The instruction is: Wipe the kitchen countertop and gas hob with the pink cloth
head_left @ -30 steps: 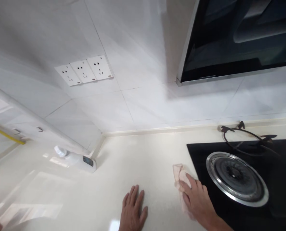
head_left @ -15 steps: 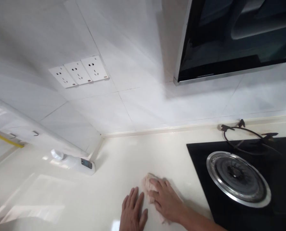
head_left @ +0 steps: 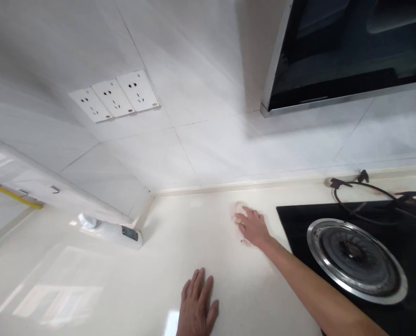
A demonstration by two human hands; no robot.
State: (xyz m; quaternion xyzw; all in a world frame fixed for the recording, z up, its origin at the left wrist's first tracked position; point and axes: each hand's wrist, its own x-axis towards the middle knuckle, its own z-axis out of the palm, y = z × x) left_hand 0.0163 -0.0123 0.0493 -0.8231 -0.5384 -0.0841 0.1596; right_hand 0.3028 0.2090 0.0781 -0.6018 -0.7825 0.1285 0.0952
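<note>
My right hand [head_left: 255,227] presses a pale pinkish cloth [head_left: 239,215] down on the cream countertop [head_left: 190,238], close to the left edge of the black gas hob. The fingers are curled over the cloth, and part of it is hidden beneath the palm. Lower down, my left hand [head_left: 197,305] lies flat on the same countertop, palm down with fingers stretched out, holding nothing. The two hands are well apart.
At right, the black hob [head_left: 295,224] has a round metal burner [head_left: 357,261], with a dark pan support [head_left: 369,186] behind it. A dark range hood [head_left: 334,70] overhangs. White sockets [head_left: 115,97] are on the tiled wall. A white device with a small screen [head_left: 110,232] lies left.
My right hand has slid the cloth away from me and slightly right, toward the back wall. My left hand stays in nearly the same place. The view has shifted slightly.
</note>
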